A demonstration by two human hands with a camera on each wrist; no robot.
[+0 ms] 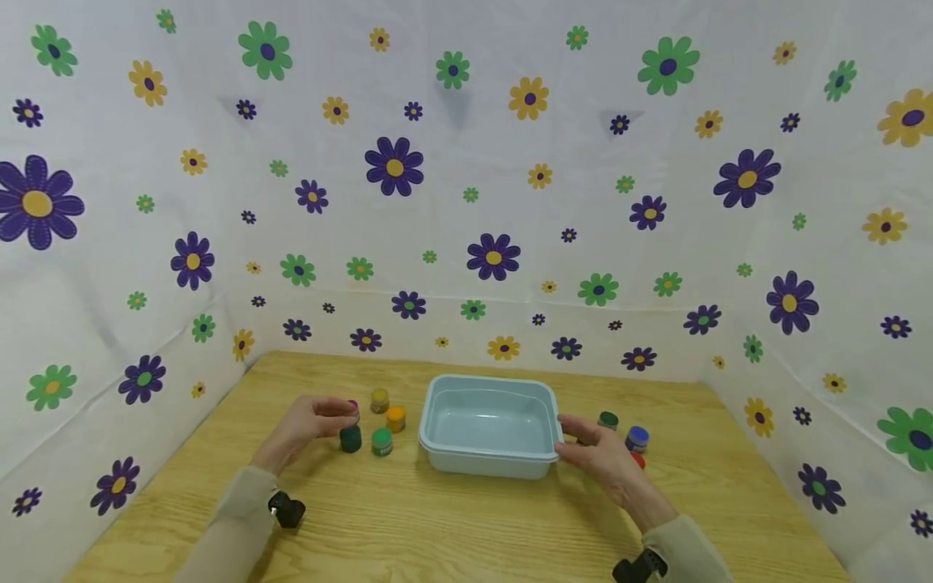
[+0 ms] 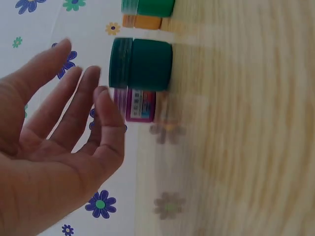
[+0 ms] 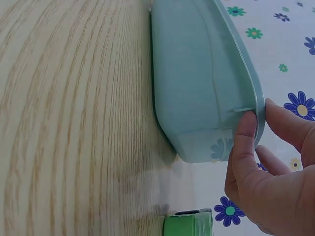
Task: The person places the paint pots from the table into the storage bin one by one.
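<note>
A pale blue plastic basin [image 1: 487, 464] stands on the table with nothing in it. My right hand [image 1: 605, 461] pinches the rim at its right end, thumb on one side and fingers on the other, as the right wrist view shows. Left of the basin, my left hand [image 1: 313, 425] hovers with loosely bent fingers and nothing in its grasp. Closest to those fingertips are a dark green paint jar [image 2: 147, 64] and a magenta paint jar [image 2: 141, 105], the magenta one partly hidden in the head view.
Green [image 1: 382, 442], orange [image 1: 396, 419] and yellow [image 1: 380, 401] jars stand between left hand and basin. Beyond the right hand are dark green [image 1: 608, 420], blue [image 1: 637, 438] and red [image 1: 637, 461] jars, the red partly covered. Flower-printed cloth [image 1: 466, 227] surrounds the wooden table [image 1: 466, 534].
</note>
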